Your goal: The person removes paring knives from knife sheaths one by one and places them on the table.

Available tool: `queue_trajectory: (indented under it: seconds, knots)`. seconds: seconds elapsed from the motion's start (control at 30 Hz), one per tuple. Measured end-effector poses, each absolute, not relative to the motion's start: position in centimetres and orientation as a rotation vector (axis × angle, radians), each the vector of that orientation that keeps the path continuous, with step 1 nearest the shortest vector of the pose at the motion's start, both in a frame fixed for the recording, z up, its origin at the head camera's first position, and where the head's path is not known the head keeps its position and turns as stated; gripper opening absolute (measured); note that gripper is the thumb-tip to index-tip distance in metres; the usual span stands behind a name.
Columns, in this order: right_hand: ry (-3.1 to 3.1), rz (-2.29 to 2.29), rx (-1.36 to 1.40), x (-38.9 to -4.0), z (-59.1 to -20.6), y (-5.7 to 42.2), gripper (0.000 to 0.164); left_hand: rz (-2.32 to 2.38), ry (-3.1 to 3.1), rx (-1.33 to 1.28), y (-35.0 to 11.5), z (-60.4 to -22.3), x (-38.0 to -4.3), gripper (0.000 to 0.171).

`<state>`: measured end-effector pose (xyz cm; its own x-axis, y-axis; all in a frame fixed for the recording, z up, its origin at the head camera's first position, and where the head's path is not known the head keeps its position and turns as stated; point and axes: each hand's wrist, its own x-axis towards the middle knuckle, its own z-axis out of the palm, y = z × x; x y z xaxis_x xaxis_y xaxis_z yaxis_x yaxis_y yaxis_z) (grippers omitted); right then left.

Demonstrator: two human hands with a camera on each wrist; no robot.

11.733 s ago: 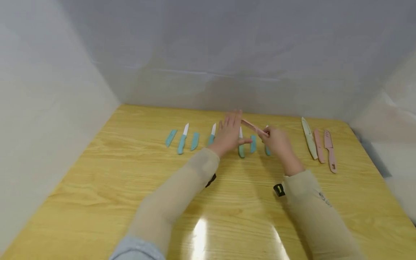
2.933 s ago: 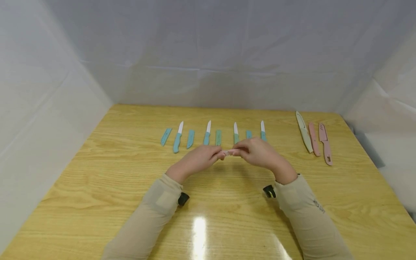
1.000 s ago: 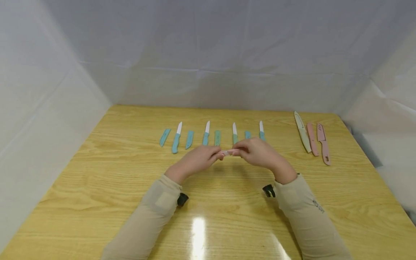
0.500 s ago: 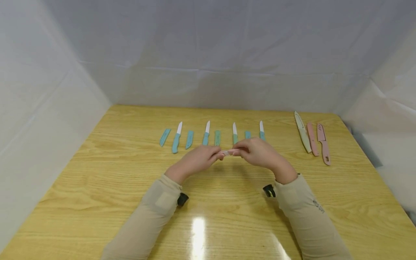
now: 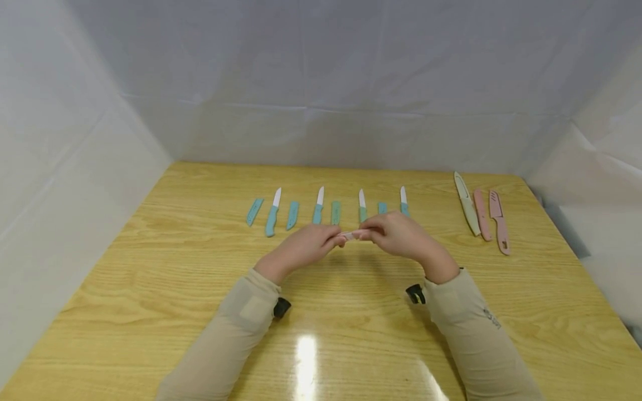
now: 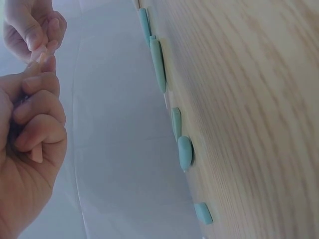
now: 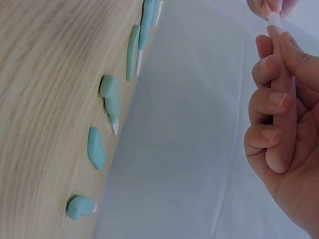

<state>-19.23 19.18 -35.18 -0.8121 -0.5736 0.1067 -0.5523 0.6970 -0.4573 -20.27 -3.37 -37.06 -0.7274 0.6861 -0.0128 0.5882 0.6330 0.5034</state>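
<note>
Two bare hands are meeting above the wooden table [image 5: 150,301], fingertips close together. The right hand [image 5: 403,236] is wrapping its curled fingers round the handle of a pink knife [image 7: 286,119], thumb pressing along it, the rounded butt showing below the little finger. The left hand [image 5: 307,245] is pinching a pink sheath [image 6: 37,153] between thumb and forefinger, the other fingers curling in, one end of the sheath poking out beneath them. A short white length of blade [image 7: 274,21] is showing between the hands; how deep its tip is sitting in the sheath, I cannot tell. Beyond the hands, four smaller knives with white blades are lying in a row, blue ones [image 5: 272,217] and a green one [image 5: 362,209], with blue sheaths [image 5: 292,215] and a green sheath [image 5: 335,213] lying among them. Towards the right edge, a pale green knife [image 5: 467,204], a slim pink piece [image 5: 482,215] and a wider pink piece with slots [image 5: 500,225] are resting side by side
</note>
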Motion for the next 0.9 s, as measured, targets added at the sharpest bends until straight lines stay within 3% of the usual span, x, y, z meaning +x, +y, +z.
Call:
queue_trajectory:
  seconds: [0.9]
  knots:
    - [2.875, -0.723, -0.951, -19.32, -35.2, 19.25, 0.021, 0.717, 2.651, 1.06, -3.42, -37.14, -20.38, 0.03]
